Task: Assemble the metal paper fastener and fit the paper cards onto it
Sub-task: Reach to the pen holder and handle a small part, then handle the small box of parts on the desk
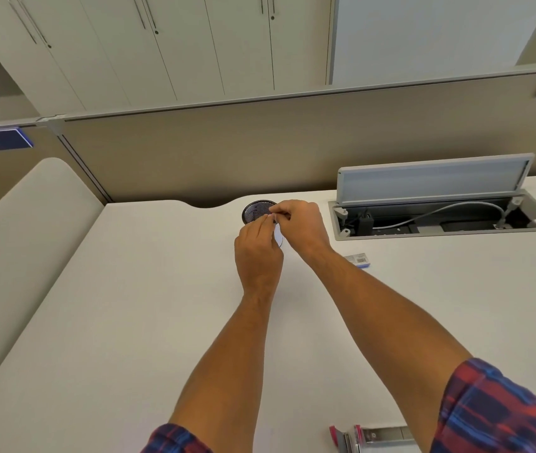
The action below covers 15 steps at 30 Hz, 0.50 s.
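Both hands meet above the far middle of the white desk (pixel 129 322). My left hand (pixel 258 253) and my right hand (pixel 302 223) pinch a small white paper card (pixel 278 235) between their fingertips. A thin dark metal piece shows at the fingertips, too small to make out. A black mesh cup (pixel 255 210) stands on the desk just behind the hands. Most of the card is hidden by my fingers.
An open cable box (pixel 439 220) with its lid raised is sunk in the desk at the right. A small barcoded packet (pixel 358 259) lies near my right forearm. A stapler-like tool with pink parts (pixel 367 438) sits at the near edge. A beige partition runs behind.
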Tool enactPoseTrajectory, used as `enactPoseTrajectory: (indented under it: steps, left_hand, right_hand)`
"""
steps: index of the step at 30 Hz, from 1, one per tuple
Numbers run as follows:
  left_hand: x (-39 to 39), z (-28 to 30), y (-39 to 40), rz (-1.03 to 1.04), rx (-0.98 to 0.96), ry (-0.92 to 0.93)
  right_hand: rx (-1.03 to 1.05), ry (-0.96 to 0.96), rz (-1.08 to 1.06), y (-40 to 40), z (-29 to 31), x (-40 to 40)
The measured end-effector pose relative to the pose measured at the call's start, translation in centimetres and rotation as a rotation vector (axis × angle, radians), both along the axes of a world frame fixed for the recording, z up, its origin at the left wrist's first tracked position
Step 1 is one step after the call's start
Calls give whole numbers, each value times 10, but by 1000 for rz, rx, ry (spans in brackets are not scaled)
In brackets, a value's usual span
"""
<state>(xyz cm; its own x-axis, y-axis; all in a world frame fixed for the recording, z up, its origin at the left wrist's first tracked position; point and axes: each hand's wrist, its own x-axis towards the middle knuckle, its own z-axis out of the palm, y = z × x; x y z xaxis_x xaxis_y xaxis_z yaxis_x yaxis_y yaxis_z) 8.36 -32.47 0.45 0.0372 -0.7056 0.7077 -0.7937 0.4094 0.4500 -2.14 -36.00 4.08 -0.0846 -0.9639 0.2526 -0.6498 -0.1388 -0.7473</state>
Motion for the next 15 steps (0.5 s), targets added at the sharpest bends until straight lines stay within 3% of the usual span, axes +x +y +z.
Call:
enactPoseTrajectory:
  steps: [6,15]
  left_hand:
    - [-26,1,12,1,14,-30]
    - [-84,-20,29,-146,235,-77]
  right_hand:
    - [-73,15,-20,23,-8,-37]
    - [65,10,-141,49,-43,-105]
